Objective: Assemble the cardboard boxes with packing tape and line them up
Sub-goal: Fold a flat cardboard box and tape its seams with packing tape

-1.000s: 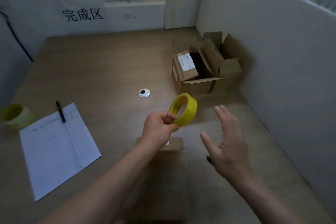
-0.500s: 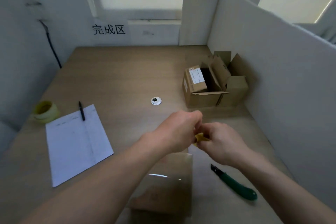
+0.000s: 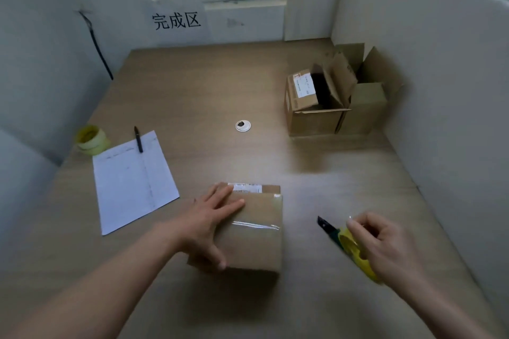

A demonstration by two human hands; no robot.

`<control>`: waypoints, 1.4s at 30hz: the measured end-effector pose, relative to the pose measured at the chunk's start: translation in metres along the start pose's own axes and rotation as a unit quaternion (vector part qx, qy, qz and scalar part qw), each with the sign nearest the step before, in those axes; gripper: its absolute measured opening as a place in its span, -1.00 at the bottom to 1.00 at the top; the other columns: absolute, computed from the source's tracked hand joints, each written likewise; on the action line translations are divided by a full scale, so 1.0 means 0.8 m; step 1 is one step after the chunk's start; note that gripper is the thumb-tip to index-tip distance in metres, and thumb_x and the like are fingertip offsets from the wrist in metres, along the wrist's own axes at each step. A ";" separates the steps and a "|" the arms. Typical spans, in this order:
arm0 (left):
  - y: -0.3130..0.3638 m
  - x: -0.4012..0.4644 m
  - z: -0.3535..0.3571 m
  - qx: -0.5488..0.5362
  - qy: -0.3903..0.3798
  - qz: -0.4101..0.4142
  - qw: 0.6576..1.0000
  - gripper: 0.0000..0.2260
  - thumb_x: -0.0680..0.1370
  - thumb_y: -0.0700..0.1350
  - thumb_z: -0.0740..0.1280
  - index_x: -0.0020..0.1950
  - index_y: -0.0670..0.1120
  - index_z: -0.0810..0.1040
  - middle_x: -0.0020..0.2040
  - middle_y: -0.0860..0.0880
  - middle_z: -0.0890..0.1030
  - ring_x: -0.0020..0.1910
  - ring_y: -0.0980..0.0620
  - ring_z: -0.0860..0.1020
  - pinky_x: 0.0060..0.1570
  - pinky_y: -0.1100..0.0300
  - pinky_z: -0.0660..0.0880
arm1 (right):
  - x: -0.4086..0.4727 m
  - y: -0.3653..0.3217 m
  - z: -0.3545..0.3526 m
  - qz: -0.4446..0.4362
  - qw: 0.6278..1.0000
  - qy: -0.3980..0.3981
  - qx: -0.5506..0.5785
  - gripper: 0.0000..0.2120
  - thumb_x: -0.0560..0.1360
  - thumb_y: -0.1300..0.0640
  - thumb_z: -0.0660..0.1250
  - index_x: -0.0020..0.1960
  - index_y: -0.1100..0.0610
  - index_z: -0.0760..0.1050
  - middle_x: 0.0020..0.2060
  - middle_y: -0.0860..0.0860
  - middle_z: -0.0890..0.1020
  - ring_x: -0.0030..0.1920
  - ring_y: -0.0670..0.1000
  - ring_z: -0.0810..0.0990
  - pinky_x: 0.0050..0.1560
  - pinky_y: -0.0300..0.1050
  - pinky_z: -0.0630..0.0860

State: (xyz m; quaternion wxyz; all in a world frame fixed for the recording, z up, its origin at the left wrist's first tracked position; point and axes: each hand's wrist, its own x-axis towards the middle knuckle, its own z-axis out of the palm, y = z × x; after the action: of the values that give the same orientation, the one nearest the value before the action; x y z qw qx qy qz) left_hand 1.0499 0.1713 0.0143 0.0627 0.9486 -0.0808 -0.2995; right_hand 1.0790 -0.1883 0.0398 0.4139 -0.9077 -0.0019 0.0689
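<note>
A closed cardboard box (image 3: pixel 256 231) with clear tape across its top lies on the table in front of me. My left hand (image 3: pixel 212 217) rests flat on its left side, fingers spread and straight. To the right, my right hand (image 3: pixel 385 245) holds a yellow tape roll (image 3: pixel 355 253) just above the table. Under that roll lies a green utility knife (image 3: pixel 327 228), its dark tip pointing up-left. Two open cardboard boxes (image 3: pixel 330 99) stand side by side at the back right.
A white paper sheet (image 3: pixel 132 181) with a black pen (image 3: pixel 138 139) lies at the left, and a second yellow tape roll (image 3: pixel 91 140) sits beyond it. A round cable grommet (image 3: pixel 243 125) marks the table's middle. White partition walls (image 3: pixel 427 77) close the right and left sides.
The hands were together at the tape roll over the box. Now the left hand lies flat on the box and the right hand has carried the roll off to the right, above the knife.
</note>
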 end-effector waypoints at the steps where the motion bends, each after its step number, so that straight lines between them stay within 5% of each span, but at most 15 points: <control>1: 0.004 0.000 0.005 -0.018 0.025 -0.034 0.999 0.17 0.18 0.47 0.43 0.54 0.27 -0.25 0.55 0.09 -0.38 0.53 -0.03 -0.38 0.50 -0.12 -0.15 | -0.004 0.007 0.001 0.000 1.000 0.002 0.006 -0.84 0.50 0.07 0.43 -0.25 -0.06 0.57 -0.46 -0.07 0.57 -0.42 0.02 0.58 -0.31 0.03 0.53; 5: 0.063 0.002 0.021 -0.071 0.127 -0.244 0.959 0.16 0.11 0.67 0.12 0.57 0.17 -0.13 0.56 -0.14 0.01 0.51 -0.20 0.06 0.45 -0.13 0.16 | -0.013 0.013 0.001 -0.023 0.999 0.016 0.028 -0.81 0.49 0.12 0.44 -0.29 -0.01 0.57 -0.47 -0.08 0.55 -0.44 -0.06 0.52 -0.33 -0.01 0.49; 8: 0.111 0.012 0.020 -0.110 0.144 -0.327 0.928 -0.07 0.28 0.60 0.11 0.50 0.11 0.05 0.40 -0.17 0.26 0.36 -0.22 0.31 0.25 -0.15 0.38 | -0.015 0.000 0.011 -0.048 0.998 -0.005 0.027 -0.76 0.49 0.13 0.44 -0.35 0.03 0.54 -0.45 -0.10 0.56 -0.40 -0.09 0.52 -0.35 -0.06 0.43; 11: 0.118 0.015 0.011 -0.181 0.150 -0.314 0.920 -0.40 0.50 0.37 0.17 0.44 0.10 0.26 0.35 -0.15 0.31 0.28 -0.22 0.42 0.23 -0.11 0.43 | -0.017 -0.015 0.021 -0.091 0.993 -0.067 0.020 -0.74 0.50 0.10 0.43 -0.36 -0.01 0.52 -0.43 -0.12 0.57 -0.38 -0.12 0.52 -0.35 -0.07 0.42; 13: 0.116 -0.005 0.006 -0.206 0.236 -0.277 0.908 -0.56 0.54 0.27 0.21 0.32 0.08 0.50 0.32 -0.10 0.36 0.22 -0.14 0.47 0.20 0.04 0.44 | -0.021 -0.025 0.026 -0.111 0.986 -0.121 0.022 -0.73 0.51 0.07 0.43 -0.36 -0.06 0.53 -0.42 -0.16 0.58 -0.38 -0.14 0.51 -0.37 -0.13 0.42; 15: 0.129 -0.038 0.002 -0.272 0.373 -0.159 0.872 -0.57 0.49 0.25 0.31 0.20 0.02 0.63 0.16 -0.01 0.49 0.06 0.03 0.53 0.03 0.20 0.46 | -0.025 -0.035 0.030 -0.123 0.978 -0.169 0.012 -0.77 0.51 0.04 0.43 -0.32 -0.10 0.55 -0.39 -0.22 0.58 -0.37 -0.16 0.51 -0.36 -0.20 0.40; 16: 0.143 -0.055 0.002 -0.330 0.384 -0.089 0.858 -0.52 0.43 0.28 0.34 0.18 0.00 0.65 0.06 0.03 0.53 -0.05 0.10 0.54 -0.04 0.23 0.47 | -0.027 -0.039 0.031 -0.129 0.973 -0.194 0.004 -0.80 0.51 0.02 0.43 -0.29 -0.13 0.56 -0.37 -0.23 0.59 -0.36 -0.17 0.53 -0.35 -0.22 0.41; 19: 0.188 -0.093 0.017 -0.477 0.260 0.024 0.839 -0.63 0.39 0.19 0.44 0.06 -0.01 0.69 -0.12 0.06 0.64 -0.14 0.13 0.59 -0.10 0.23 0.54 | -0.046 -0.054 0.036 -0.151 0.952 -0.266 -0.012 -0.85 0.48 -0.03 0.45 -0.26 -0.12 0.58 -0.35 -0.15 0.62 -0.34 -0.14 0.57 -0.33 -0.11 0.51; 21: 0.199 -0.099 0.034 -0.555 0.225 0.022 0.800 -0.87 0.46 -0.04 0.49 -0.01 0.04 0.70 -0.11 0.04 0.70 -0.10 0.15 0.65 -0.10 0.27 0.55 | -0.060 -0.064 0.038 -0.156 0.942 -0.295 -0.028 -0.88 0.47 -0.06 0.46 -0.23 -0.15 0.60 -0.32 -0.17 0.64 -0.30 -0.15 0.58 -0.28 -0.12 0.55; 25: 0.189 -0.109 0.062 -0.630 0.224 -0.013 0.744 -0.89 0.50 -0.17 0.46 -0.15 0.03 0.72 -0.21 -0.01 0.70 -0.20 0.09 0.64 -0.15 0.19 0.54 | -0.080 -0.078 0.043 -0.144 0.936 -0.313 -0.066 -0.89 0.50 -0.11 0.39 -0.19 -0.16 0.60 -0.28 -0.15 0.64 -0.25 -0.16 0.58 -0.19 -0.10 0.58; 31: 0.166 -0.123 0.085 -0.711 0.136 -0.019 0.690 -0.83 0.50 -0.19 0.45 0.08 -0.07 0.62 -0.16 -0.10 0.68 -0.19 0.01 0.63 -0.15 0.17 0.52 | -0.109 -0.094 0.054 -0.124 0.928 -0.340 -0.085 -0.86 0.54 -0.04 0.36 -0.19 -0.13 0.59 -0.23 -0.17 0.63 -0.18 -0.22 0.59 -0.23 -0.27 0.49; 35: 0.159 -0.134 0.102 -0.693 0.136 -0.002 0.708 -0.96 0.50 -0.22 0.45 -0.08 -0.16 0.68 -0.25 -0.11 0.67 -0.26 0.02 0.60 -0.21 0.17 0.52 | -0.128 -0.091 0.067 -0.126 0.932 -0.330 -0.078 -0.87 0.54 0.00 0.36 -0.17 -0.07 0.61 -0.26 -0.11 0.63 -0.21 -0.17 0.58 -0.23 -0.24 0.49; 42: 0.155 -0.137 0.105 -0.661 0.177 -0.028 0.729 -0.86 0.58 -0.22 0.32 -0.16 -0.16 0.61 -0.29 -0.14 0.65 -0.30 0.00 0.61 -0.23 0.15 0.56 | -0.131 -0.090 0.075 -0.075 0.930 -0.360 -0.019 -0.91 0.55 0.04 0.34 -0.01 -0.11 0.62 -0.19 -0.17 0.64 -0.15 -0.20 0.60 -0.15 -0.25 0.52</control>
State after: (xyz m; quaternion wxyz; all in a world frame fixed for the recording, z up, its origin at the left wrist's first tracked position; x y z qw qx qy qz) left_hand 0.8983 0.0649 0.0283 0.6787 0.7050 0.1770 -0.1055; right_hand 0.9718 -0.1027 0.0680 0.3718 -0.8270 -0.2205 0.3596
